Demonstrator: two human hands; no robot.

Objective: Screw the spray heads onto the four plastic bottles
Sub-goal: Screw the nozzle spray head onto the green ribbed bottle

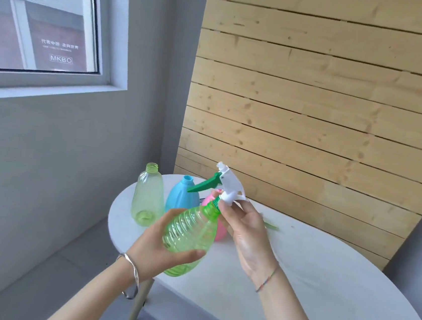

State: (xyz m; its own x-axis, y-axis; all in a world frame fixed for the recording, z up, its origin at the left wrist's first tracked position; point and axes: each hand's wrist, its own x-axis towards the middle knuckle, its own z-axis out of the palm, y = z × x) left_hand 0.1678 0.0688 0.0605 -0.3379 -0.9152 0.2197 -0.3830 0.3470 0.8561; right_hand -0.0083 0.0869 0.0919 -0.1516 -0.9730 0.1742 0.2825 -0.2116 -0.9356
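Note:
My left hand [157, 248] grips a ribbed clear-green bottle [191, 234], tilted with its neck up and to the right, above the table's left end. My right hand [246, 232] holds a white spray head [230, 185] with a dark green trigger, seated at that bottle's neck. On the white table [322, 278] behind stand a pale green bottle [147, 197] and a blue bottle [182, 196], both with open necks. A pink bottle [219, 229] is mostly hidden behind the held bottle and my right hand.
A thin green piece [272, 227] lies on the table just right of my right hand. A wooden slat wall runs along the table's far side. A grey wall with a window is to the left, and a table leg [138, 306] shows below the near edge.

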